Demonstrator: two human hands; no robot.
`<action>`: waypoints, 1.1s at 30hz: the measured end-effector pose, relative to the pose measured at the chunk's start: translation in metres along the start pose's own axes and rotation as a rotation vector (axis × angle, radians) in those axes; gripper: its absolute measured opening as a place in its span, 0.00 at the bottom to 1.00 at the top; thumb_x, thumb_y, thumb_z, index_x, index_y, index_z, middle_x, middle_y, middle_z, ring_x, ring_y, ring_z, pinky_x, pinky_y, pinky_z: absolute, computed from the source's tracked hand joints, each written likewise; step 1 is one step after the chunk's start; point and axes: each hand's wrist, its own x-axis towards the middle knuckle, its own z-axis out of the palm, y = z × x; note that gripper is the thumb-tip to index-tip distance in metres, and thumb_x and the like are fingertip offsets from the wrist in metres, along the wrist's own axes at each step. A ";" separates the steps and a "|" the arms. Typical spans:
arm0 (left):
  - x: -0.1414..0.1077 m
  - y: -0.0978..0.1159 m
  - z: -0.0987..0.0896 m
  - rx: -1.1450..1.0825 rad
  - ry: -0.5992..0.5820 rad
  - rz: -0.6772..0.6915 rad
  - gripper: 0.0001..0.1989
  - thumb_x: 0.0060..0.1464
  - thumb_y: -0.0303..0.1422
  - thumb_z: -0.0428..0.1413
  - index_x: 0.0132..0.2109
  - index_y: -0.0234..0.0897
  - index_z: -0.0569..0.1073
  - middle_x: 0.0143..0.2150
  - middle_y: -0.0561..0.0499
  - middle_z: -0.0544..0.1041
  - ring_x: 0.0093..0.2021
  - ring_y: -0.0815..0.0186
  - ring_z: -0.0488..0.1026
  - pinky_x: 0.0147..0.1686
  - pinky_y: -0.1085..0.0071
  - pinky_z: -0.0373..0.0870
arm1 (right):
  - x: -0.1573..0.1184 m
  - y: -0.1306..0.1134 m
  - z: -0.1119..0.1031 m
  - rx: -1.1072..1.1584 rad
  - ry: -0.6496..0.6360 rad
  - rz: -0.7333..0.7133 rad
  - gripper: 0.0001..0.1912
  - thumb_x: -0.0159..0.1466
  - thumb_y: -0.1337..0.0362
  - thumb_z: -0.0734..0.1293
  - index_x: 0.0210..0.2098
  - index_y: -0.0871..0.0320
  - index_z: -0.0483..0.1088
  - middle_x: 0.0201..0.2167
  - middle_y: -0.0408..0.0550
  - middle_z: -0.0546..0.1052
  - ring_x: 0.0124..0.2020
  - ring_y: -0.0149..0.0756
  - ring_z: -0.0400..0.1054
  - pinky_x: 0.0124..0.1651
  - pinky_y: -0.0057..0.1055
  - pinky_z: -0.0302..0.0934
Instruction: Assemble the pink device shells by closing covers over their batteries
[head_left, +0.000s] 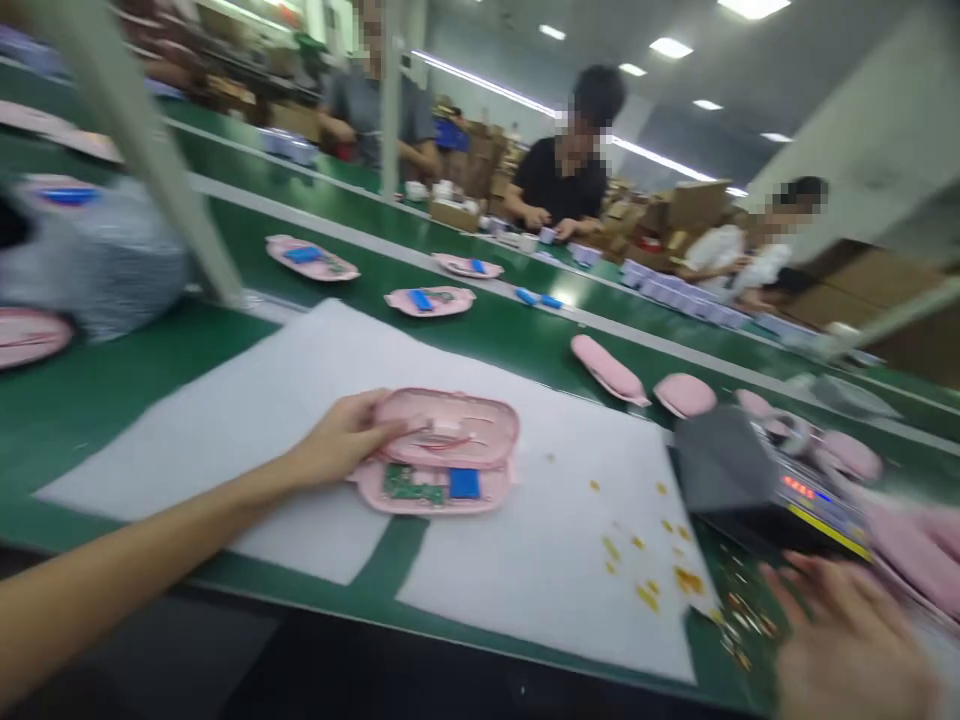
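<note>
My left hand (341,440) is closed on the left end of a pink plastic shell half (487,440), its thumb over the inner side near thin red wires. Directly below, partly overlapped by it, is a second pink shell half (435,505) with a green circuit board (412,485) and a blue block (464,484) that looks like a battery. Both are over white paper sheets (555,560). At the lower right my right hand (847,630) is blurred, fingers stretched apart, with nothing visible in them. It is close to small loose metal parts (739,620) and a dark device with a red display (772,490).
Pink shells with blue blocks lie along the green bench (247,240), including one shell (430,301). Closed pink shells (609,368) rest at the right. Yellow bits (649,595) are scattered on the paper. A slanted post (142,130) stands left; co-workers (562,170) sit opposite.
</note>
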 end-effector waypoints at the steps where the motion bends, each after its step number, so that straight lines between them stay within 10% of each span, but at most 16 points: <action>1: 0.001 0.001 0.000 -0.046 -0.030 0.002 0.19 0.51 0.46 0.61 0.42 0.35 0.75 0.38 0.48 0.79 0.37 0.58 0.75 0.32 0.69 0.72 | -0.002 -0.029 0.027 0.101 0.046 0.009 0.12 0.67 0.50 0.57 0.46 0.39 0.68 0.41 0.54 0.75 0.38 0.50 0.71 0.40 0.59 0.64; 3: 0.003 -0.001 -0.002 -0.145 -0.079 0.024 0.18 0.53 0.43 0.59 0.44 0.34 0.74 0.41 0.46 0.79 0.40 0.60 0.75 0.36 0.69 0.72 | 0.002 -0.096 0.078 0.342 0.006 0.088 0.05 0.64 0.56 0.66 0.34 0.48 0.71 0.41 0.53 0.74 0.41 0.46 0.71 0.46 0.53 0.65; 6: 0.001 -0.006 -0.005 -0.209 -0.103 0.064 0.15 0.55 0.40 0.58 0.44 0.33 0.74 0.38 0.47 0.78 0.37 0.62 0.75 0.34 0.71 0.71 | 0.024 -0.185 0.153 0.365 -0.434 -0.399 0.08 0.65 0.59 0.65 0.31 0.54 0.72 0.40 0.50 0.75 0.44 0.43 0.70 0.48 0.43 0.65; 11: -0.002 -0.016 -0.007 -0.263 -0.031 0.142 0.10 0.55 0.33 0.54 0.42 0.31 0.73 0.36 0.47 0.76 0.36 0.62 0.73 0.34 0.71 0.69 | 0.060 -0.218 0.239 0.065 -0.980 -0.694 0.13 0.68 0.62 0.59 0.31 0.55 0.72 0.50 0.48 0.71 0.50 0.38 0.67 0.49 0.35 0.63; 16: 0.001 -0.020 -0.010 -0.223 0.002 0.158 0.04 0.51 0.28 0.52 0.34 0.33 0.70 0.30 0.51 0.72 0.32 0.65 0.69 0.29 0.74 0.65 | 0.065 -0.209 0.243 -0.088 -1.061 -0.757 0.15 0.70 0.60 0.57 0.34 0.53 0.73 0.52 0.47 0.70 0.50 0.37 0.67 0.49 0.33 0.62; 23: -0.002 -0.021 -0.007 -0.241 0.001 0.144 0.02 0.51 0.28 0.51 0.32 0.34 0.67 0.28 0.53 0.69 0.29 0.67 0.67 0.26 0.75 0.62 | 0.047 -0.218 0.244 -0.250 -0.785 -0.872 0.12 0.64 0.58 0.63 0.28 0.54 0.74 0.43 0.48 0.75 0.42 0.40 0.69 0.35 0.34 0.60; 28: -0.005 -0.019 -0.007 -0.104 0.084 0.180 0.03 0.54 0.29 0.51 0.32 0.35 0.68 0.30 0.52 0.72 0.32 0.65 0.69 0.28 0.73 0.62 | 0.058 -0.223 0.243 -0.299 -0.630 -0.590 0.18 0.51 0.47 0.72 0.27 0.55 0.70 0.29 0.47 0.75 0.29 0.39 0.69 0.28 0.32 0.56; 33: -0.007 -0.017 -0.007 -0.080 0.101 0.174 0.05 0.55 0.30 0.53 0.39 0.35 0.70 0.37 0.50 0.75 0.37 0.62 0.72 0.34 0.71 0.65 | 0.077 -0.221 0.236 -0.218 -0.874 -0.364 0.14 0.51 0.51 0.71 0.26 0.55 0.72 0.25 0.44 0.76 0.28 0.38 0.70 0.31 0.32 0.59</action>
